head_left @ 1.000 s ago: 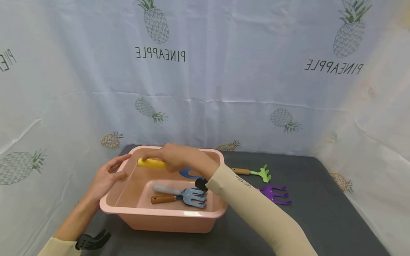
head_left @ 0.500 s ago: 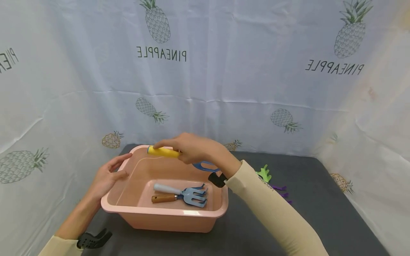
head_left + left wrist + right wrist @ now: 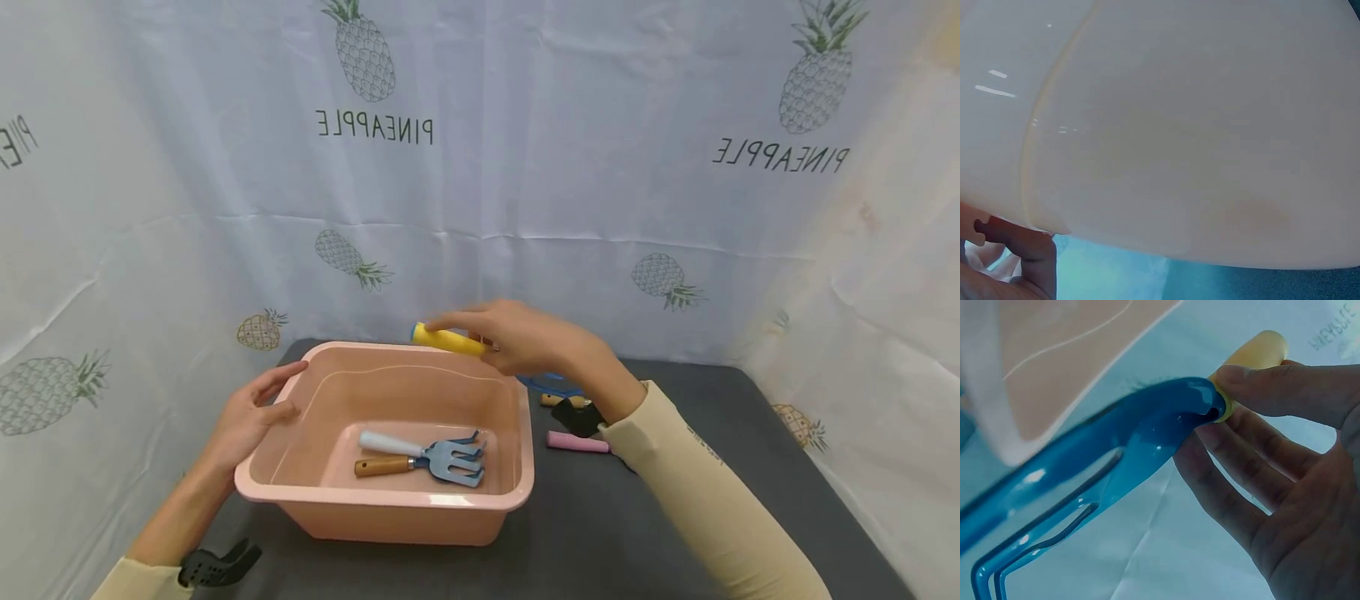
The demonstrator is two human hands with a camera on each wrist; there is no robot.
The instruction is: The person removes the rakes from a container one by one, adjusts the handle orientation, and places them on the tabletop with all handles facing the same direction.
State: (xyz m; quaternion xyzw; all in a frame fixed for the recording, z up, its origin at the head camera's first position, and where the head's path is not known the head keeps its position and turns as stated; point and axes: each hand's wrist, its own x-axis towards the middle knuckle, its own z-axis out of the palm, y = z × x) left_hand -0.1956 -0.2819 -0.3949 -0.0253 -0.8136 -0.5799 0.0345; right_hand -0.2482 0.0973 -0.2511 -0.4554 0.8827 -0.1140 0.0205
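Note:
My left hand (image 3: 251, 421) holds the rim of a pink plastic basin (image 3: 375, 497) at its left side, thumb inside the wall. In the left wrist view, bent fingers (image 3: 1029, 256) show beside the pale basin wall (image 3: 1166, 137). Above the basin's far right corner, my right hand (image 3: 536, 337) grips a garden hand rake by its yellow handle (image 3: 450, 340). Its blue slotted head (image 3: 1135, 431) points away from the fingers, with bent tips at lower left. On the basin floor lie a wooden-handled light blue fork (image 3: 450, 461) and a white-handled tool (image 3: 390, 443), overlapping.
On the dark table (image 3: 720, 467), right of the basin, lie a pink-handled tool (image 3: 577, 442) and a wooden handle (image 3: 555, 401), both partly hidden by the right arm. A pineapple-print curtain (image 3: 487, 167) hangs behind and at both sides.
My right hand has carried the yellow-handled hand rake up and rightward, from over the basin's inside to its far right corner. The left hand stays on the rim.

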